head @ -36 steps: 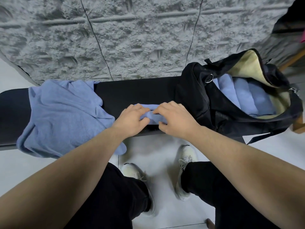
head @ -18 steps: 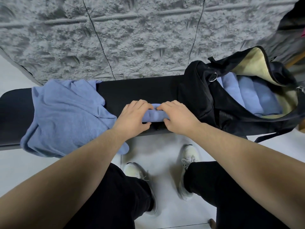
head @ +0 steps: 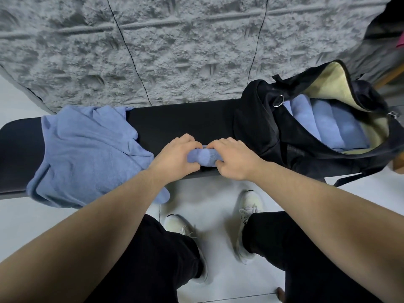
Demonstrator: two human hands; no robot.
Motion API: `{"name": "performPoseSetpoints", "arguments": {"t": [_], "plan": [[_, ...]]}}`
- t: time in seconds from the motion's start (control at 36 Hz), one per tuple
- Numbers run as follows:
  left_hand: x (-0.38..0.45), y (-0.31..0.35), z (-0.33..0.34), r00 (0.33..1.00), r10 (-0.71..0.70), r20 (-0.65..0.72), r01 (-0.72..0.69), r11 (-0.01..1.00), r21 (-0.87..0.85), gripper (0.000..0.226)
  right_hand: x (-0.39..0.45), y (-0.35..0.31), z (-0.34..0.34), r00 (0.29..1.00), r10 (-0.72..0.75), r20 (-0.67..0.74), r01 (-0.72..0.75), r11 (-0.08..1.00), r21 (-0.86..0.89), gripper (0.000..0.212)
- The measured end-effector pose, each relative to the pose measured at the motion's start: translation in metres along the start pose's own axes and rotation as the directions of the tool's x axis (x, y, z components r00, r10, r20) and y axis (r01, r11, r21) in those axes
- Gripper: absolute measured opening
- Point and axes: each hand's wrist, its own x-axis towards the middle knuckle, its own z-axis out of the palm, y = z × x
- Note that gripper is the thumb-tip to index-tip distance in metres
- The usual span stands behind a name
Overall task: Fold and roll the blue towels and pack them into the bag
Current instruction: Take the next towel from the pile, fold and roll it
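Note:
A small rolled blue towel (head: 204, 157) lies near the front edge of the black bench (head: 179, 119). My left hand (head: 175, 155) grips its left end and my right hand (head: 235, 158) grips its right end, fingers curled over the roll. A loose heap of blue towels (head: 87, 154) is spread over the bench's left part and hangs over its front edge. An open black bag (head: 273, 132) with a cream lining stands at the right, and three rolled blue towels (head: 325, 125) lie side by side inside it.
A rough grey stone wall (head: 175, 51) rises right behind the bench. Below the bench is a pale tiled floor (head: 218, 197) with my two white shoes and black trouser legs. A wooden edge (head: 389, 75) shows at the far right.
Both hands have closed tighter round the towel, and it has gone from a flat fold to a compact roll drawn towards the bench's front edge.

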Motion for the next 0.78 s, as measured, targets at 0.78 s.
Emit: {"name": "performPoseSetpoints", "arguments": {"t": [0.78], "plan": [[0.000,0.000,-0.002,0.998,-0.018,-0.063,0.030,0.980,0.198,0.052,0.011,0.001,0.003,0.996,-0.011,-0.083,0.009,1.000,-0.029,0.045]]}}
